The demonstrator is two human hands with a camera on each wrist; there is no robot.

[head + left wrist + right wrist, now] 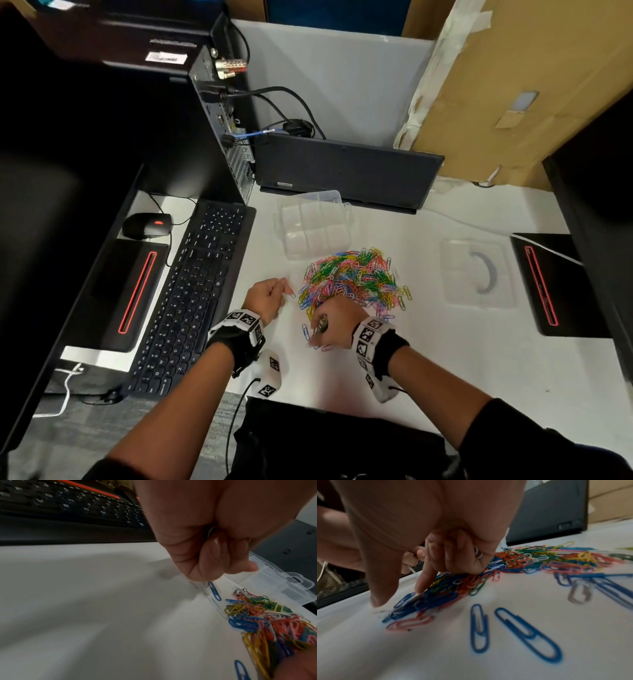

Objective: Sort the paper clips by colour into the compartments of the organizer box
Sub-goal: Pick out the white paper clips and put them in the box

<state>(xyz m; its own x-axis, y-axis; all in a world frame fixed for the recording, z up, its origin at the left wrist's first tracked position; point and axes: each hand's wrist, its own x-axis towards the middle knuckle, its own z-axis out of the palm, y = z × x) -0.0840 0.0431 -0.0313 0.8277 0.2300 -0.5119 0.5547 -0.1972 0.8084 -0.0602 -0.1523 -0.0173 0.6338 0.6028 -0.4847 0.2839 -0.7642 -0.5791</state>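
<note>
Leftmost, the keyboard (191, 291) lies beside the white table (479, 342). Next, the left hand (265, 298) rests with fingers curled, its tips on a blue clip (214, 591); whether it pinches it is unclear. The right hand (337, 322), fingers bent, presses on clips at the near edge of the pile of paper clips (356, 277). Beyond the pile sits the clear organizer box (313, 226), open.
</note>
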